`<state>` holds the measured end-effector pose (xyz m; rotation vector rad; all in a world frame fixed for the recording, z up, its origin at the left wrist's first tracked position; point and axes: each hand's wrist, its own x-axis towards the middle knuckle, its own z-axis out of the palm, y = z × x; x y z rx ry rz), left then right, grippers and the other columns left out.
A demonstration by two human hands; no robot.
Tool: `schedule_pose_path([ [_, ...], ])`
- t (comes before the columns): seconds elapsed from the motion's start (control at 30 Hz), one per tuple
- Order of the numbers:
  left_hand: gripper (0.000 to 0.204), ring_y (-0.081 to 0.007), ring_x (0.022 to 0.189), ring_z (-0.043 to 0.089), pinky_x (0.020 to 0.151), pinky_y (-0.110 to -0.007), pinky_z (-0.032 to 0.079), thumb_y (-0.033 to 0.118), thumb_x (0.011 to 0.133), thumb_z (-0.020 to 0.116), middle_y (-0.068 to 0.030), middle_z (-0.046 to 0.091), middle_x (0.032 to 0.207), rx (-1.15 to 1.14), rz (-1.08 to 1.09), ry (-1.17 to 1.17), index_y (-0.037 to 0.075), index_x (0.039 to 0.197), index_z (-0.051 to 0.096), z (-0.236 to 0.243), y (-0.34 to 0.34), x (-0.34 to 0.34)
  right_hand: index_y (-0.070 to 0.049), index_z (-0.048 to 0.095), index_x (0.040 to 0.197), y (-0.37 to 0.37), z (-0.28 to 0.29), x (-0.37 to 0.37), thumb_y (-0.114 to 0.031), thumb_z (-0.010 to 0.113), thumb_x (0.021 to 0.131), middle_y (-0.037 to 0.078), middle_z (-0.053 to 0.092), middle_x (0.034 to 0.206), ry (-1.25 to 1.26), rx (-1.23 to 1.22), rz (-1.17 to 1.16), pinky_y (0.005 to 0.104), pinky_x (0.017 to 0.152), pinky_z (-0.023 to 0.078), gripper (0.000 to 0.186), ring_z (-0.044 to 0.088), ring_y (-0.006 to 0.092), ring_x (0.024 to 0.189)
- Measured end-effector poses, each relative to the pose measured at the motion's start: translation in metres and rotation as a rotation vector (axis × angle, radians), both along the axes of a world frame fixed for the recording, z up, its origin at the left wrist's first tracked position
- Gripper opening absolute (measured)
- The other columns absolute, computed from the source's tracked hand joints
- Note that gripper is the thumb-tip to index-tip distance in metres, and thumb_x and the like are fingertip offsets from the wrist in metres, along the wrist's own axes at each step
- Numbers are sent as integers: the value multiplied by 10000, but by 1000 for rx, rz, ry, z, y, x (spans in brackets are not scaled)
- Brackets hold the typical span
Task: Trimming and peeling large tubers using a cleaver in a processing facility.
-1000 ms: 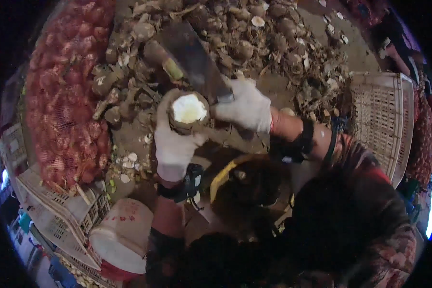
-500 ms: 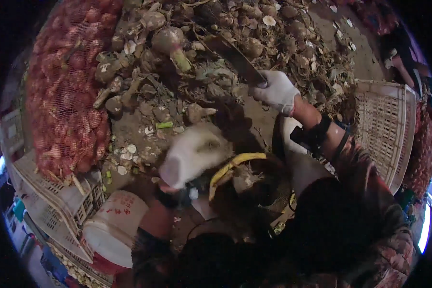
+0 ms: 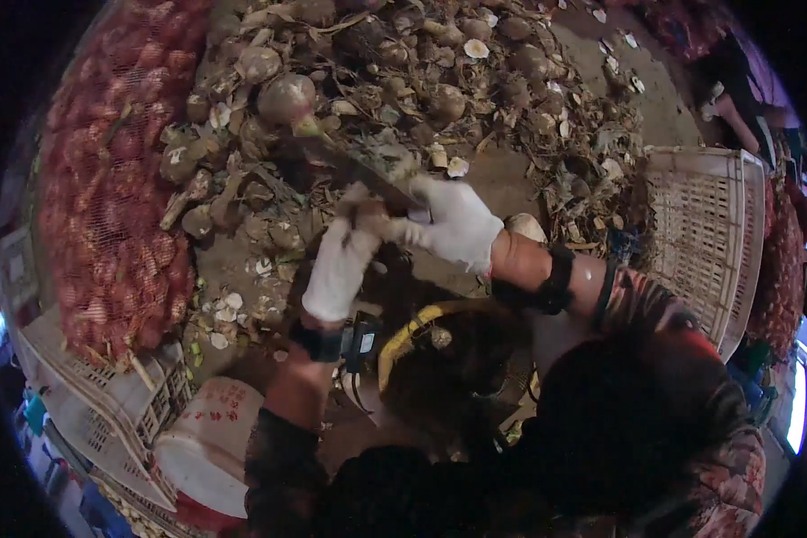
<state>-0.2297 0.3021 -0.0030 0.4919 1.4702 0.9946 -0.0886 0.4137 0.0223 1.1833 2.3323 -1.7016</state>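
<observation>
Ground [image 3: 502,179] strewn with soil-coated corms [image 3: 448,100] spreads beyond the fingers. Head view: a small brown corm [image 3: 369,215] lies between both hands, apparently pinched by the blurred fingers of the left hand [image 3: 336,269]; the right hand [image 3: 457,222] curls round a knife [image 3: 368,173], its blade slanting forward-left past the left fingertips.

Along the left, a sack [image 3: 121,206] of bulbs, with crates [image 3: 99,394] at its near end. Just right of the crates, a bucket [image 3: 215,417]. Right of the sack, on the ground [image 3: 502,184], some slices [image 3: 228,309]. Across the far side, a heap [image 3: 448,103] of bulbs. Centrally, left hand [image 3: 336,273] beside right hand [image 3: 457,224], with a knife [image 3: 368,175] in the latter's fingers. Nearer than both, a tub [image 3: 397,343] with one bulb [image 3: 440,337] inside. Far right, another crate [image 3: 690,224].
</observation>
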Motion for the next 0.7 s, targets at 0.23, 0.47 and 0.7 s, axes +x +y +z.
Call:
schedule_pose_path([
  [0.23,849,-231,996,501,851,-330,414,198,575,764,-136,486,1086,287,-290,1041,20,1269,309,33,15,1,-52,589,998,22,21,-6,-373,625,753,68,635,764,195,-322,-176,281,647,463,406,552,101,664],
  [0.47,683,-185,1011,496,881,-321,407,60,686,654,-90,470,1155,166,208,119,43,1272,303,31,3,5,-32,556,926,14,34,-1,-192,623,708,62,596,698,15,259,125,314,570,467,279,582,174,639],
  [0.7,488,-169,1047,468,880,-307,407,140,867,473,-109,429,1221,497,188,20,67,1297,255,5,-16,4,-91,504,915,2,40,-5,-219,645,633,79,543,714,126,679,436,384,531,454,340,570,282,654],
])
